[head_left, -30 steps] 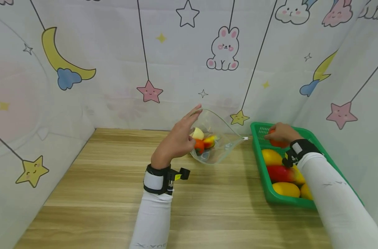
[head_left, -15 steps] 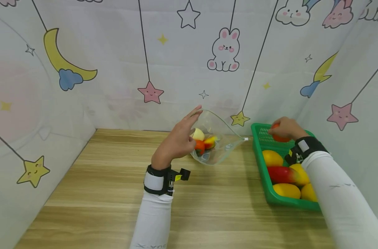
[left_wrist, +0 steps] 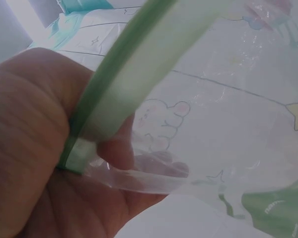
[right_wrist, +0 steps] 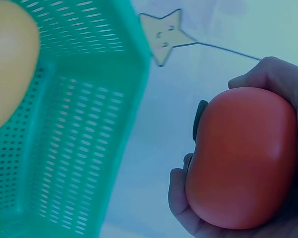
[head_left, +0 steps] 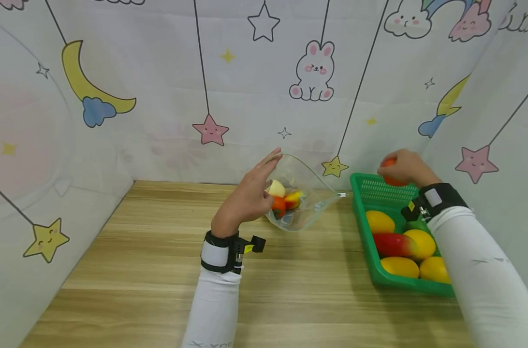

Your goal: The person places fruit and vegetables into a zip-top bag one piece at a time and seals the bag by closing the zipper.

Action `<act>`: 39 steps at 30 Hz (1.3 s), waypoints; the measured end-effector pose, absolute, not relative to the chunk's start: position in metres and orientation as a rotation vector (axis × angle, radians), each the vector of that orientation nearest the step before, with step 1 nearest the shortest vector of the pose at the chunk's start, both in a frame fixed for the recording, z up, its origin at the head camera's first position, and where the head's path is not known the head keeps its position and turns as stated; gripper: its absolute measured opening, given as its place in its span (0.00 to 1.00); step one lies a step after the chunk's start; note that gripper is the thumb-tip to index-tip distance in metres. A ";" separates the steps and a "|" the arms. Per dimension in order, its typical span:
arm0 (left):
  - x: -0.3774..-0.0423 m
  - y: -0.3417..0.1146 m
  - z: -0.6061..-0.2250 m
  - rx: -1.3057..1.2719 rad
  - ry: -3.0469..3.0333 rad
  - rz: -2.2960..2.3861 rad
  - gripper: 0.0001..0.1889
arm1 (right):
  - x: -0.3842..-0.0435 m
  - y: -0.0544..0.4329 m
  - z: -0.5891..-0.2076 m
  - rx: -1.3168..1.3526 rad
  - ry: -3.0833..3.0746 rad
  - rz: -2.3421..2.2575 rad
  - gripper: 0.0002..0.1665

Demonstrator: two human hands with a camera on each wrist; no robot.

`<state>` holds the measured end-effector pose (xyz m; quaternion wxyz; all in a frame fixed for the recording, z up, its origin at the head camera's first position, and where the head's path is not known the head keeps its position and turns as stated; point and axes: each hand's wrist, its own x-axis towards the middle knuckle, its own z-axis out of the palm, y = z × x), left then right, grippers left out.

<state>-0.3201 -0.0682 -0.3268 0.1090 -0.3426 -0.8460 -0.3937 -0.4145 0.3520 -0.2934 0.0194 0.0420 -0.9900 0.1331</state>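
Observation:
With its thumb and fingers, my left hand grips the rim of a clear zip bag and holds its mouth apart. In the left wrist view the green zip edge runs between thumb and fingers. Inside the bag lie a tomato, a cream-coloured piece and a yellow-red piece. My right hand holds another tomato above the back of a green basket; dark green sepals show on its side in the right wrist view.
In the basket lie several yellow fruits, a red-yellow mango and a green item partly behind the right wrist. A patterned cloth wall closes off the back of the wooden table.
My right hand has risen with the tomato from inside the basket to above its back rim, uncovering more of the fruit. My left hand and the bag have stayed put.

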 end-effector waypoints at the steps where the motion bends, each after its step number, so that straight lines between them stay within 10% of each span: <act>1: -0.320 -0.068 -0.327 -1.008 -2.486 -1.159 0.47 | -0.414 0.350 -0.290 0.129 -3.064 0.416 0.30; 39: -0.321 -0.065 -0.328 -1.026 -2.475 -1.163 0.47 | -0.346 0.222 -0.209 0.599 -2.769 0.387 0.14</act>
